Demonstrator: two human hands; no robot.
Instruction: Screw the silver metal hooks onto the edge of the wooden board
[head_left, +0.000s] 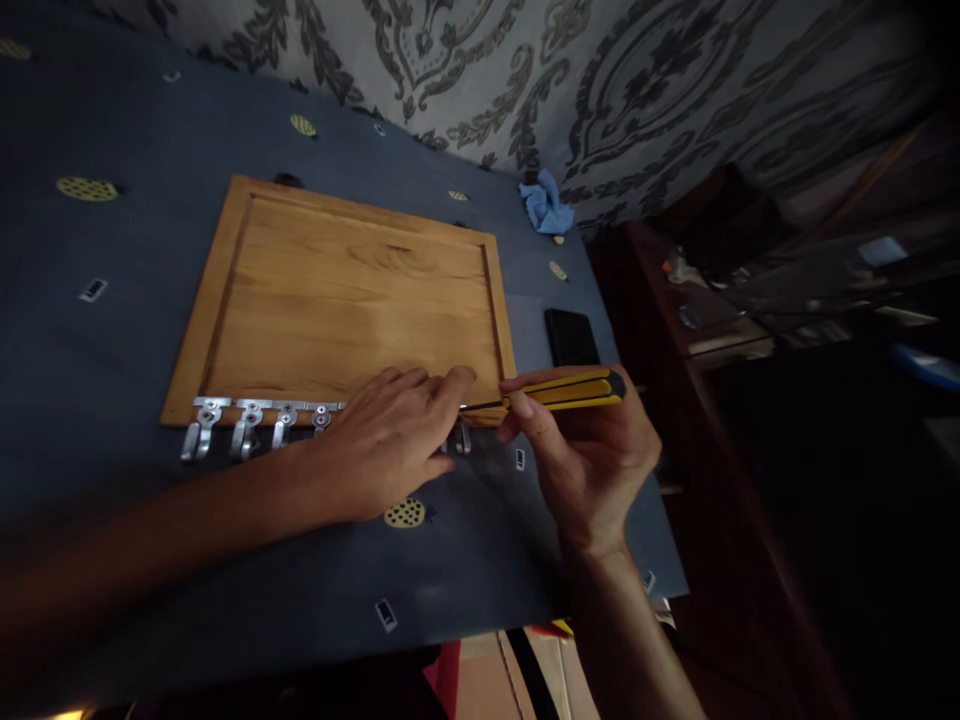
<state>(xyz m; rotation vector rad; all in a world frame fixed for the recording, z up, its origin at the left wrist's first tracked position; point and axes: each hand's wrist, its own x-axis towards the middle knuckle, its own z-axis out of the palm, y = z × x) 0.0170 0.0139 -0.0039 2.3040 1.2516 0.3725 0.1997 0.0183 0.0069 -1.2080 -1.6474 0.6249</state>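
A wooden board (345, 290) with a raised frame lies flat on a blue cloth-covered table (112, 330). A metal rail of hooks (247, 418) runs along its near edge. My left hand (394, 440) rests palm down on the right end of that rail, fingers together and flat, covering the hooks there. My right hand (585, 455) grips a yellow and black screwdriver (562, 390) held level, its thin shaft pointing left and meeting the fingertips of my left hand at the board's near right corner.
A black phone (571, 337) lies to the right of the board. A crumpled blue cloth (545, 205) sits at the table's far corner by the patterned wall. A dark wooden shelf with small items (697, 300) stands to the right, past the table edge.
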